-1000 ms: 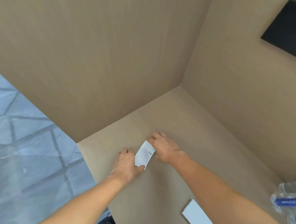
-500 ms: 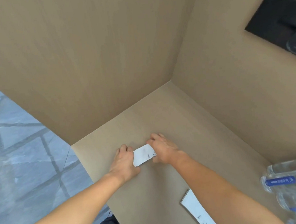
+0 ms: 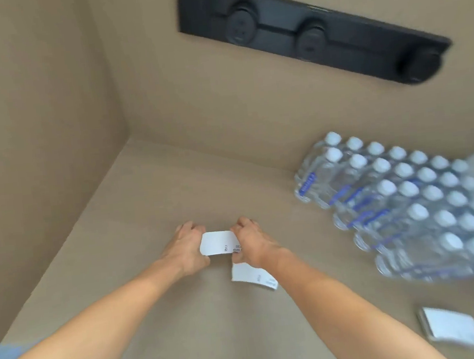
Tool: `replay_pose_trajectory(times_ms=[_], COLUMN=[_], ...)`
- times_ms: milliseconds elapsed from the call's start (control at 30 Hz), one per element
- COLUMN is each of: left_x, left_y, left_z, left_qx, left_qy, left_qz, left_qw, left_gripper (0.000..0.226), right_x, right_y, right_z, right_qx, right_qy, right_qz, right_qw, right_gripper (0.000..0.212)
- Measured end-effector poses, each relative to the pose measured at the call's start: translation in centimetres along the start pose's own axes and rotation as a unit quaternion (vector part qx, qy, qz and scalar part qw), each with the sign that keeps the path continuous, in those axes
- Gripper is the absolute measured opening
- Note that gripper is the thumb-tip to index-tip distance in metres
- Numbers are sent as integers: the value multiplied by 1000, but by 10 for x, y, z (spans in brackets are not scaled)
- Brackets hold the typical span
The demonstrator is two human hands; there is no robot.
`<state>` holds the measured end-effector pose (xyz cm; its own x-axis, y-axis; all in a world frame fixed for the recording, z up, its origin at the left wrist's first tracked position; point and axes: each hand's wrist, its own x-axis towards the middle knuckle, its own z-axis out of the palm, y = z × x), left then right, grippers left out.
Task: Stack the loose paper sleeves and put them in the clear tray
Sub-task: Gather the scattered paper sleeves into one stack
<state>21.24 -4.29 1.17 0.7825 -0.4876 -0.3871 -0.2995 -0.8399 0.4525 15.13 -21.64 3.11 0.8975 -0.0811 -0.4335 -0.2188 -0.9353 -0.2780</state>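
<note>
White paper sleeve (image 3: 217, 242) held off the tan table (image 3: 151, 206), pinched at its short ends by the left hand (image 3: 189, 247) and right hand (image 3: 251, 245), fingers closed on it. A second sleeve (image 3: 253, 275) lies flat just beneath the right wrist. Judged step: squaring the held sleeve, then setting it on the lying one, edges matched before release. More white pieces (image 3: 450, 329) lie near the right edge; the clear tray cannot be made out. Bottle pack (image 3: 401, 200) crowds the right; open room is left and forward, up to the walls.
</note>
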Motion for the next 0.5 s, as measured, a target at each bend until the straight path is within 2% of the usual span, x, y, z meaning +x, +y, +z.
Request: replay_pose_trajectory(times_ms=[133,267,500], left_x=[9,11,14], left_y=[45,71,65], left_z=[23,44,54], left_qx=[31,72,99], left_qy=[-42,-78,-84], left_qz=[85,139,149], left_qw=[995,985,980], left_gripper=[56,53,53], right_x=[-37,-64,-64], right_y=[47,76,78], right_z=[13,32,49], right_qx=[43,75,97], right_qy=[29,39,40], right_qz=[83,128,136], right_qw=[995,988,985], right_gripper=[51,50,51])
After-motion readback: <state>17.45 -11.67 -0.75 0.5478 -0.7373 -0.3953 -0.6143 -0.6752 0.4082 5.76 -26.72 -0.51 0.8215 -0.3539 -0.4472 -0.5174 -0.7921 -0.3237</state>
